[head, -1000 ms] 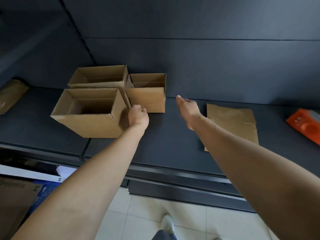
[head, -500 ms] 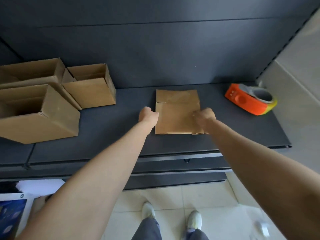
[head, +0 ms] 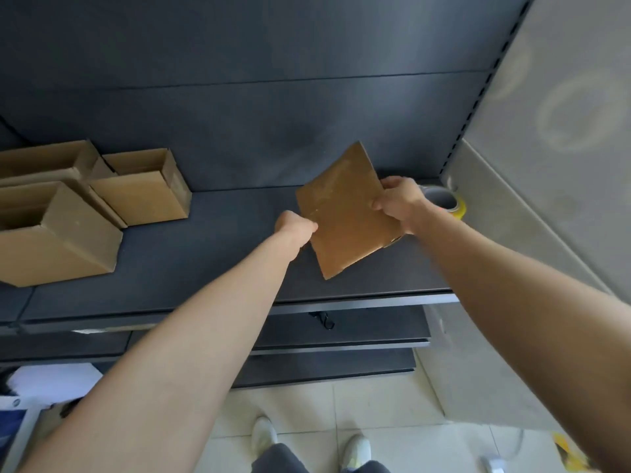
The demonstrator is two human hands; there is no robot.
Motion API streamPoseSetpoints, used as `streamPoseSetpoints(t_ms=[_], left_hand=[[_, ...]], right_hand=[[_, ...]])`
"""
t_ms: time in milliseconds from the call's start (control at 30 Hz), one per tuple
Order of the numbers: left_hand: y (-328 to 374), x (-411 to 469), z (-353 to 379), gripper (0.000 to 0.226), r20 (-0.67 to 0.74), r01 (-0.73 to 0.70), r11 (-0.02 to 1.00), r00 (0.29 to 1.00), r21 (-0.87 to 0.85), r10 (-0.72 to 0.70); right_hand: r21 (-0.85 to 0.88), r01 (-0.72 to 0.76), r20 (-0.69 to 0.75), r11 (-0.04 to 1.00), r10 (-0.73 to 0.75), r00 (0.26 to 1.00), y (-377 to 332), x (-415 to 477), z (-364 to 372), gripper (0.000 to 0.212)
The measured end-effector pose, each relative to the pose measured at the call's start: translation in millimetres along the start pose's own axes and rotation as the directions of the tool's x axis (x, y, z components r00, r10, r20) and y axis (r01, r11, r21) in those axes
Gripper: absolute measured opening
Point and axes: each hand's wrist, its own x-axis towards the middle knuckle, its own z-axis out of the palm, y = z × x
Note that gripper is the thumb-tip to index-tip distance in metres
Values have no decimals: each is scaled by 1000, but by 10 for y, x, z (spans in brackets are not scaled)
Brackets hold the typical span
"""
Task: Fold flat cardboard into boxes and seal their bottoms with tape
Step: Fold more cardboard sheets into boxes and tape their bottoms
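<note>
Head view, looking forward and down at a dark shelf (head: 205,264) with a dark back panel (head: 273,131) behind it. A flat cardboard blank (head: 345,213) is held over the right half of the shelf, turned on the diagonal so that one corner points up toward the back panel and the opposite corner points down toward the shelf's front edge. The left hand (head: 295,227) is closed on the blank's left edge, fingers curled and pinching it. The right hand (head: 399,203) grips the right edge, with the thumb lying on the near face and the fingers wrapped behind. Both forearms reach forward from the lower corners of the frame. Just behind the right hand, at the far right end of the shelf, stands a tape roll (head: 447,199) with a yellow rim, partly hidden by the hand. At the left end of the shelf three assembled boxes sit close together with open tops: a front box (head: 65,247), a middle box (head: 143,196) and a rear box (head: 41,162), the rear one cut off by the frame edge. A pale wall (head: 546,165) bounds the shelf on the right. Two lower shelves (head: 341,336) step back below the top shelf. Below, on a tiled floor (head: 392,411), the person's two light shoes (head: 264,435) show at the bottom edge.
</note>
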Motion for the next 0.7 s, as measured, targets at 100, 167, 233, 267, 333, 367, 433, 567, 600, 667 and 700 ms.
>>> streamPoseSetpoints(t_ms=[100, 167, 233, 267, 333, 367, 433, 567, 600, 667, 700], left_hand=[[384, -185, 109, 47, -128, -170, 985, 978, -43, 163], [579, -293, 178, 62, -139, -257, 956, 961, -141, 238], [704, -372, 243, 72, -129, -296, 935, 953, -192, 275], [738, -391, 267, 74, -118, -299, 935, 953, -192, 281], [749, -389, 294, 71, -94, -280, 949, 959, -146, 268], [730, -369, 308, 67, -80, -267, 958, 962, -108, 259], [690, -314, 328, 58, -60, -252, 967, 967, -49, 249], [714, -233, 367, 47, -21, -269, 963, 963, -4, 269], [733, -215, 372, 46, -19, -268, 963, 963, 2, 268], [756, -171, 383, 44, -7, -268, 963, 963, -1, 268], [762, -150, 392, 44, 1, -271, 962, 962, -3, 271]], right_hand=[[-356, 219, 25, 908, -225, 974, -129, -77, -333, 38], [-485, 286, 76, 827, -286, 955, -169, -136, -448, 39], [-574, 325, 131, 752, -307, 942, -193, -192, -498, 44], [-608, 337, 156, 720, -307, 939, -183, -195, -511, 46], [-661, 335, 175, 671, -296, 939, -136, -192, -524, 47], [-685, 321, 171, 654, -284, 943, -106, -192, -534, 46], [-709, 272, 138, 651, -250, 958, -41, -201, -574, 40], [-674, 127, 2, 728, -170, 986, 98, -155, -720, 49], [-631, 83, -36, 772, -136, 990, 118, -147, -766, 54], [-490, 19, -67, 871, -60, 996, 142, -135, -843, 59], [-401, -12, -65, 916, -15, 998, 145, -154, -863, 58]])
